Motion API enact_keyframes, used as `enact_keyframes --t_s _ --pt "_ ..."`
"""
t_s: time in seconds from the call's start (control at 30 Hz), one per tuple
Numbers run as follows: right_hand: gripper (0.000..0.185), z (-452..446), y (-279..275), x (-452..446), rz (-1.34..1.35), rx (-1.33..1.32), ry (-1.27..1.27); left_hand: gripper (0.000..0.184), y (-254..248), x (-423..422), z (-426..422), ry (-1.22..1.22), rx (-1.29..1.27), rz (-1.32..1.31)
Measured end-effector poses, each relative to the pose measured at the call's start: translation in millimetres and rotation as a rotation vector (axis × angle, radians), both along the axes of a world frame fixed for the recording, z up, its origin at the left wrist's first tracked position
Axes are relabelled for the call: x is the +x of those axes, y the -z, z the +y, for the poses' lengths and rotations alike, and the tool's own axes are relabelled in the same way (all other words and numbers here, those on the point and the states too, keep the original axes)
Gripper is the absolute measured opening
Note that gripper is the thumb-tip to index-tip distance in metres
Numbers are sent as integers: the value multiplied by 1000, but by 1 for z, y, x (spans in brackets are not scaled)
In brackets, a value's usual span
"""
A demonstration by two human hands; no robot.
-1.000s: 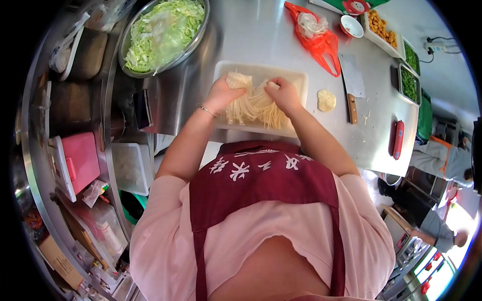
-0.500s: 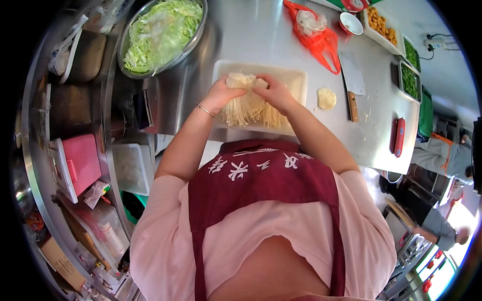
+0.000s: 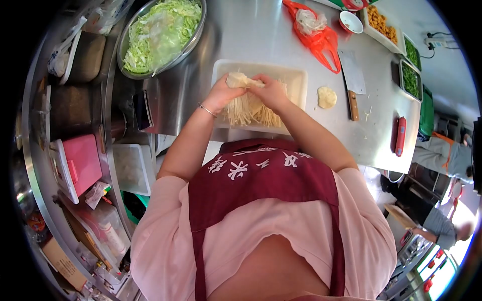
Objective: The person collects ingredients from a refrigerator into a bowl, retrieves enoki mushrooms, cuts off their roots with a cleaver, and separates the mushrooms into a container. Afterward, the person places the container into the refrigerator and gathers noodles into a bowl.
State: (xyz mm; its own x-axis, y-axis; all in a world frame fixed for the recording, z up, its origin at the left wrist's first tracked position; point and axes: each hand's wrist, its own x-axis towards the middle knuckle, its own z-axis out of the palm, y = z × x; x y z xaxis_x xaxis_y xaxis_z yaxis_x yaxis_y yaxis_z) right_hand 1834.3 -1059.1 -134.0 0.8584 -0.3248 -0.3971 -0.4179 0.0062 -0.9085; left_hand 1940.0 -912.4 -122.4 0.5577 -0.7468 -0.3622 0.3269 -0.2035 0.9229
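Observation:
Both hands are over a white plastic tray (image 3: 297, 80) on the steel table. My left hand (image 3: 224, 94) is closed on a pale clump of enoki mushrooms (image 3: 238, 80) at its thick base end. Close beside it, my right hand (image 3: 271, 92) grips the same clump from the other side, thumb and fingers pinched together. Loose enoki strands (image 3: 242, 111) lie in the tray under the hands, their thin stems pointing toward my body. To the right of the tray a round, flat, cream-coloured piece (image 3: 327, 98) rests on the table.
A cleaver (image 3: 352, 80) lies right of the tray, near a red plastic bag (image 3: 321, 42). A large steel bowl of shredded cabbage (image 3: 160, 37) stands at the upper left. A red wrapped stick (image 3: 400, 136) lies near the right edge. Other people (image 3: 439, 226) are at the far right.
My right hand has moved slightly left, closer to my left hand. The clump between them is squeezed narrower and turned. More strands show at the tray's right side.

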Motion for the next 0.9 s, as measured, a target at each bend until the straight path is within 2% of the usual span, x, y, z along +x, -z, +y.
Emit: enact_keyframes --t_s 0.13,0.2,0.23,0.27,0.3,0.33,0.4,0.43,0.5,0.57,0.67,0.73,0.77,0.83,0.87,0.9 --pt "41 -18 -1 -7 188 56 6 42 -5 5 2 -114 68 -38" --pt "50 -18 -5 -13 -8 -35 -21 42 -7 6 0 -60 50 -54" --pt "50 -14 -3 -12 -4 -32 -23 43 -7 4 1 -6 35 -68" --pt "50 -10 1 -7 -94 -176 -56 43 -4 3 1 -6 37 -67" --pt "50 -8 4 -3 -189 -324 -87 45 -1 3 -1 52 140 -267" --pt "50 -9 6 -3 -195 -325 -84 48 -4 4 -5 111 244 -469" --pt "48 -12 11 -8 -326 -923 -60 51 -10 7 -7 147 255 -477" --pt "48 -9 3 -9 -325 -922 -61 54 -14 6 -8 182 266 -481" --pt "41 -1 -19 -7 -130 -316 -119 56 -15 -1 -8 147 303 -524" --pt "38 7 -5 -3 -85 -220 -70 58 -15 -6 -6 112 340 -570" --pt "35 8 2 -3 -58 -53 -4 49 -12 -2 -2 167 266 -436" --pt "37 4 4 -5 -68 22 11 45 -7 6 5 186 139 -113" --pt "37 -1 4 -7 -91 66 37 45 -8 5 7 184 141 -111" --pt "38 -7 -3 -5 -121 105 61 44 -13 5 9 58 49 106" --pt "34 -9 -12 -6 -102 63 4 44 -12 7 7 58 46 105" --pt "31 -9 -18 -9 -77 25 -51 46 -10 6 5 83 93 -61"
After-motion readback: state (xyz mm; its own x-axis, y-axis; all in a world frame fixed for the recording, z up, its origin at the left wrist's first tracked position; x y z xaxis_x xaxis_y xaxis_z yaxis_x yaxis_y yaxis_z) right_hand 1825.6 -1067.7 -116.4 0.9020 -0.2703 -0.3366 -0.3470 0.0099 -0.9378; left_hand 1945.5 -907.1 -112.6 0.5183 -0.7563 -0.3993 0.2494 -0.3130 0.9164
